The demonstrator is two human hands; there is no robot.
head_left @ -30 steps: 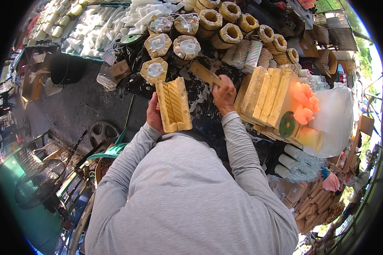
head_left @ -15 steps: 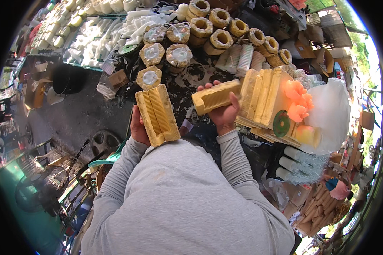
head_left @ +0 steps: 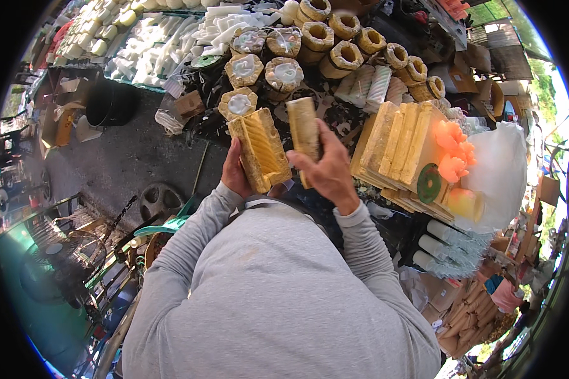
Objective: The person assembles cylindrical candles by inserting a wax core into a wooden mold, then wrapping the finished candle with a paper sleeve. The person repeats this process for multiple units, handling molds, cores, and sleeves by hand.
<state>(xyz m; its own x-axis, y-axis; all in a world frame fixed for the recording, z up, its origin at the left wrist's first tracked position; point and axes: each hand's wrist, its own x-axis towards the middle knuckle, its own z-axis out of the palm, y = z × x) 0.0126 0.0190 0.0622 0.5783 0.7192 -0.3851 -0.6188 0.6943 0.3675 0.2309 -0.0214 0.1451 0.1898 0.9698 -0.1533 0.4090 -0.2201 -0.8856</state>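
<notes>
Yellow mould halves are sitting in my two hands, held up in front of my chest above the cluttered bench (head_left: 139, 158). My left hand (head_left: 237, 174) is gripping the ribbed half (head_left: 260, 150) from below, its grooved face turned up. My right hand (head_left: 325, 170) is clamping the plain half (head_left: 303, 129) upright just beside it. Round moulds with white filling (head_left: 284, 72) are standing beyond, and a stack of yellow slabs (head_left: 398, 142) is leaning to my right.

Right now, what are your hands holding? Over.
Left hand holds a ridged yellow half-block. Right hand grips its narrower matching piece upright beside it. Stacked yellow slabs close at right.
</notes>
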